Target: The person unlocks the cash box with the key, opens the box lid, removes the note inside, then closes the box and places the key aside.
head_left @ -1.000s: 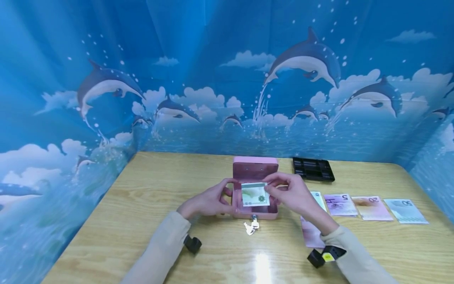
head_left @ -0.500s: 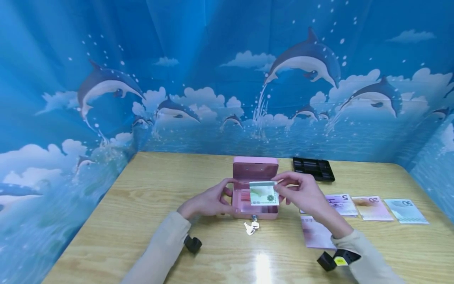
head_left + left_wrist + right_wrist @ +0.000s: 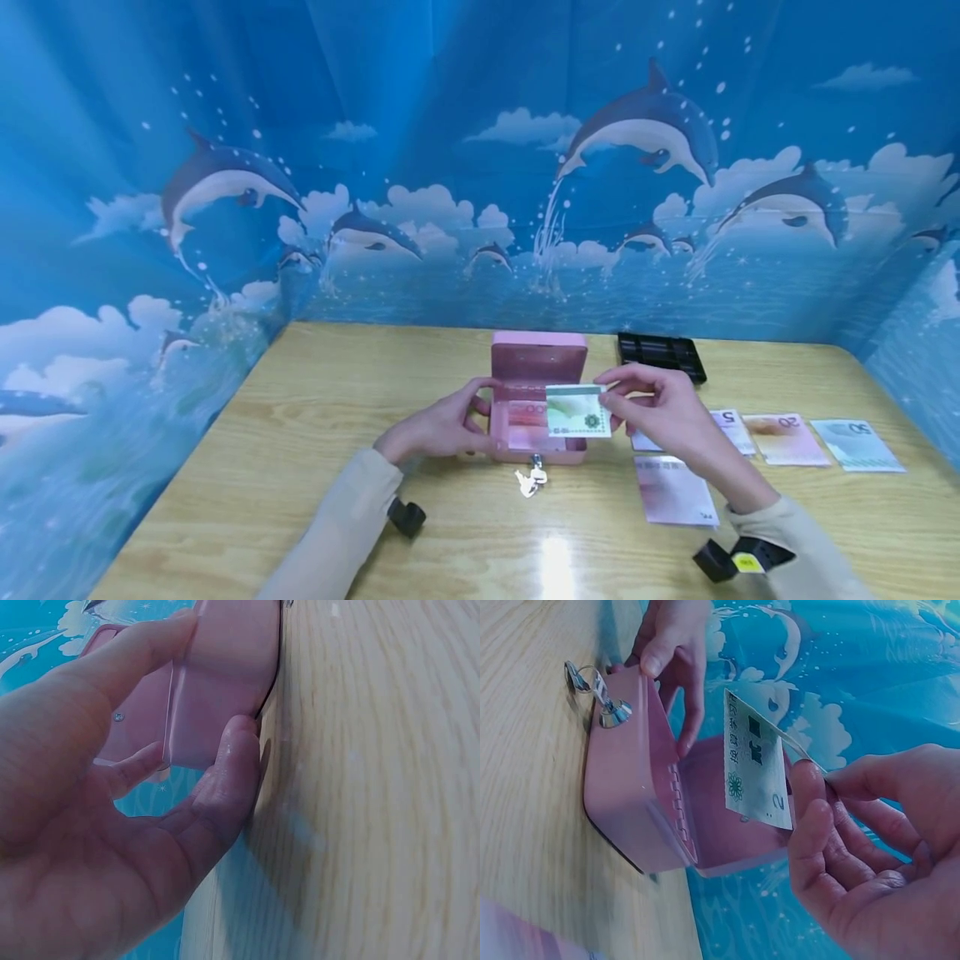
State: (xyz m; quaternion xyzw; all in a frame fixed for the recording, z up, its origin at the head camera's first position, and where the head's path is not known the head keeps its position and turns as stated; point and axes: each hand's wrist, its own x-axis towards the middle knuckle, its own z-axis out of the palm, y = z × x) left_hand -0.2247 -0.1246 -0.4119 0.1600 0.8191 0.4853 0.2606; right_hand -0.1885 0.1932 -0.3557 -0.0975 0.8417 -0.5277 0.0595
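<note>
A pink cash box stands with its lid raised, a reddish banknote lying inside. My left hand grips the box's left side, thumb near the front corner and a finger toward the back. In the left wrist view, the fingertips lie against the pink wall. Between thumb and fingers my right hand pinches a green banknote by its right edge, above the right part of the box. The right wrist view shows this note slightly bent, clear of the box. Keys hang from the front lock.
Behind the right hand lies a black compartment tray. To the right are a purple banknote, a brownish 20 note and a blue-green note. Nearer lies a pinkish note. A dolphin-printed curtain borders the table.
My right hand has moved right with the green banknote, from over the middle of the box toward its right side, uncovering the reddish note inside. The left hand stays on the box.
</note>
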